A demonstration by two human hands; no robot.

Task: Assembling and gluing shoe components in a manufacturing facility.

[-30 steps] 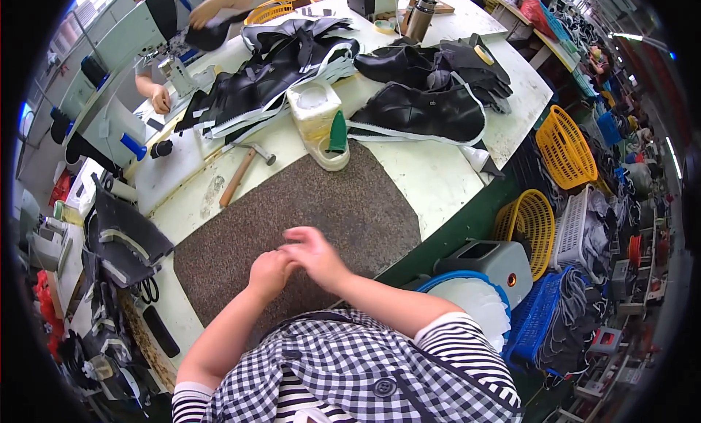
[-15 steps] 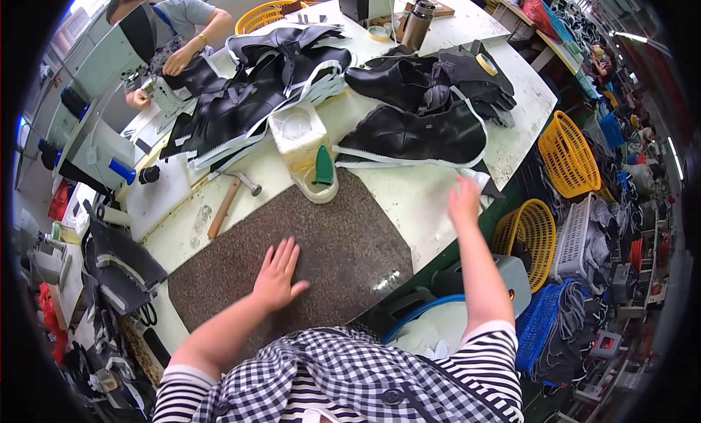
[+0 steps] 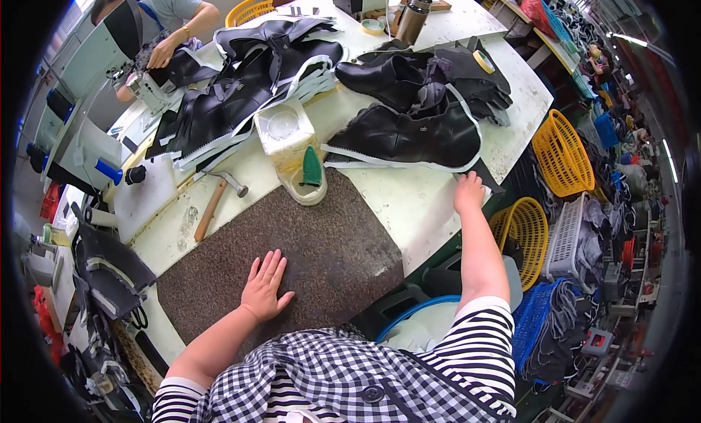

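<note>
My left hand (image 3: 264, 290) lies flat with its fingers stretched on a brown speckled board (image 3: 328, 262), nothing in its grasp. Over at the table's right edge, my right hand (image 3: 471, 194) has its fingers bent together at a small pale and dark piece; what they hold is mostly covered. Just beyond them lie black leather boot uppers (image 3: 409, 138) with white-edged borders. A dark flat piece (image 3: 488, 176) sticks out beside those fingers. At the board's far edge stands a glue-stained white container (image 3: 288, 149) with a green pointed piece (image 3: 312, 167) on its front.
A hammer (image 3: 212, 207) lies left of the container. More black uppers (image 3: 234, 94) are piled far left, near a person (image 3: 171, 28) at a sewing machine (image 3: 150, 94). A metal flask (image 3: 414, 20) and tape roll (image 3: 372, 26) stand behind. Yellow baskets (image 3: 562, 153) stand right of the table.
My right hand has reached slightly farther out, and its fingers have closed at the small piece by the uppers. My left hand stays flat on the board. The whole view has shifted a little.
</note>
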